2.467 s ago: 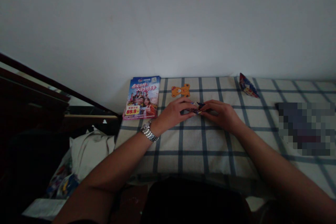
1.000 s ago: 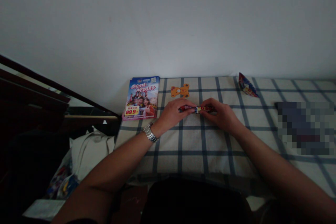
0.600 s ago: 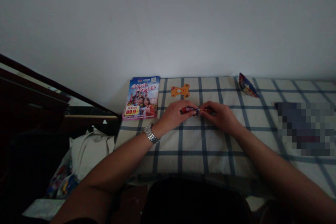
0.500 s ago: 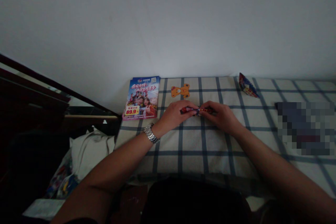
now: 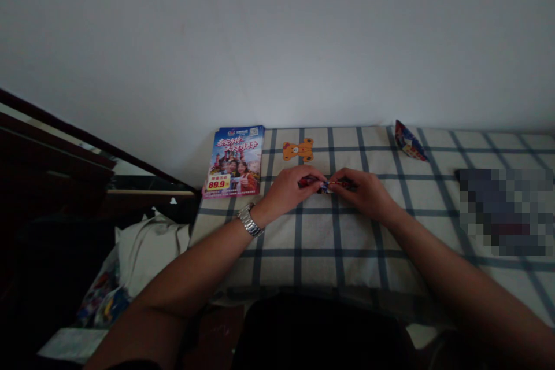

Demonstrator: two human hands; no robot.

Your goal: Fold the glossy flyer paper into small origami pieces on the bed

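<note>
The small folded piece of glossy paper, printed in red, blue and other colours (image 5: pixel 323 187), is located between the two hands, just above or on the cream cloth with grey-blue checks (image 5: pixel 316 234); contact with the cloth cannot be determined. The left hand (image 5: pixel 287 189) secures the left end of the piece: its grip is closed, thumb at the near side and fingers at the far side. The right hand (image 5: pixel 366 192) secures the right end in the same manner, its grip likewise closed on the paper. The fingertips of both hands nearly meet at the middle, and the fingers conceal most of the folds. A silver metal-link wristwatch (image 5: pixel 250 220) is fitted at the left wrist.

A flat orange bear figure (image 5: pixel 298 151) lies just beyond the left hand. To the left of that hand, near the cloth's left edge, is a stack of blue and pink printed flyers (image 5: pixel 235 159), marked "89.9". A pointed, folded red-and-blue paper shape (image 5: pixel 410 143) sits beyond the right hand, near the plain white wall (image 5: pixel 277 40). A dark item, pixelated (image 5: pixel 498 208), lies at far right. A soft white bag (image 5: pixel 150 254) is positioned below the cloth's left edge.
</note>
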